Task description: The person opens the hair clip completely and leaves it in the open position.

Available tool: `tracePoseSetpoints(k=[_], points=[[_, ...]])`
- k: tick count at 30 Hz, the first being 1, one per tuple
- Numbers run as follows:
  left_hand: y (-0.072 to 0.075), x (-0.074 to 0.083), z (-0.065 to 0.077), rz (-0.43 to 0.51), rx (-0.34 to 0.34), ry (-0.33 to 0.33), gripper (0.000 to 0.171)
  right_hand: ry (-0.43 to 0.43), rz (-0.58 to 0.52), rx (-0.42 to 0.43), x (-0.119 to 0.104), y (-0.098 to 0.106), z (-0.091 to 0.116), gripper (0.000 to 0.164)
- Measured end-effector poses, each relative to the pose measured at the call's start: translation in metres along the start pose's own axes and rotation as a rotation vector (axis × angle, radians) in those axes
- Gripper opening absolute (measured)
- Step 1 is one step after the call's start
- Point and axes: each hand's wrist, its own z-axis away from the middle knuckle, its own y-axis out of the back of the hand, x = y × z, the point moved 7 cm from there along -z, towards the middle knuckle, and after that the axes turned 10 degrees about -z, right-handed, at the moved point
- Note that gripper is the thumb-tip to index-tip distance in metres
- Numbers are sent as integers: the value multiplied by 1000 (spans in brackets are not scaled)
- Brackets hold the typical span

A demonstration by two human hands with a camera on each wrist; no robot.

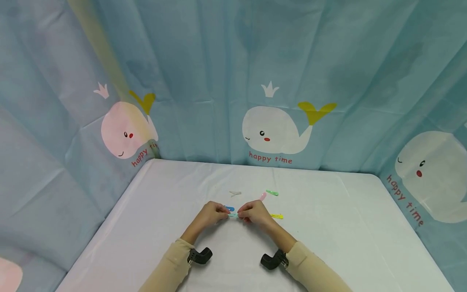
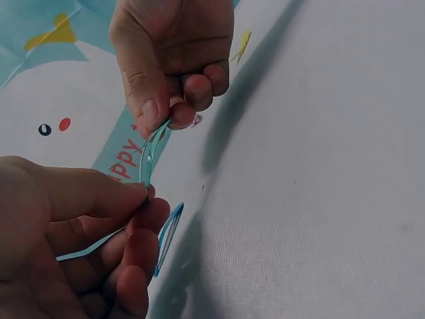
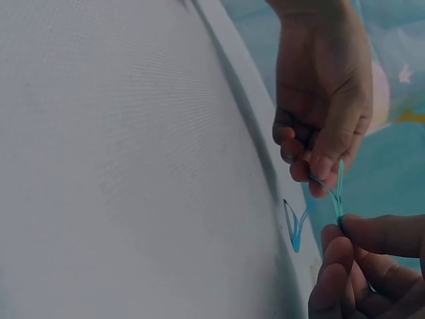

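Note:
Between my two hands, above the white table, is a mint-green snap hair clip [image 1: 233, 215]. My left hand [image 1: 213, 213] pinches one end of it with thumb and fingertips. The other end is in the thumb-and-finger pinch of my right hand [image 1: 254, 212]. In the right wrist view the clip [image 3: 339, 193] looks sprung apart, its two arms spread in a narrow V near my left thumb. A blue hair clip [image 1: 230, 208] lies on the table just beyond the hands, partly covered by my left fingers in the head view.
Around the hands on the white table [image 1: 357, 227] lie a yellow hair clip [image 1: 277, 216], a pink one [image 1: 263, 196], a green one [image 1: 272, 192] and a pale beige one [image 1: 235, 194]. A blue whale-print curtain [image 1: 204, 81] hangs behind the table.

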Motion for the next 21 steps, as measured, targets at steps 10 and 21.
tracePoseSetpoints(k=[10,21], points=[[4,-3,1,-62,3,-5,6,20,63,9,1,-5,-2,9],[2,-4,4,-93,-3,-19,4,38,104,-14,4,-9,-3,6]])
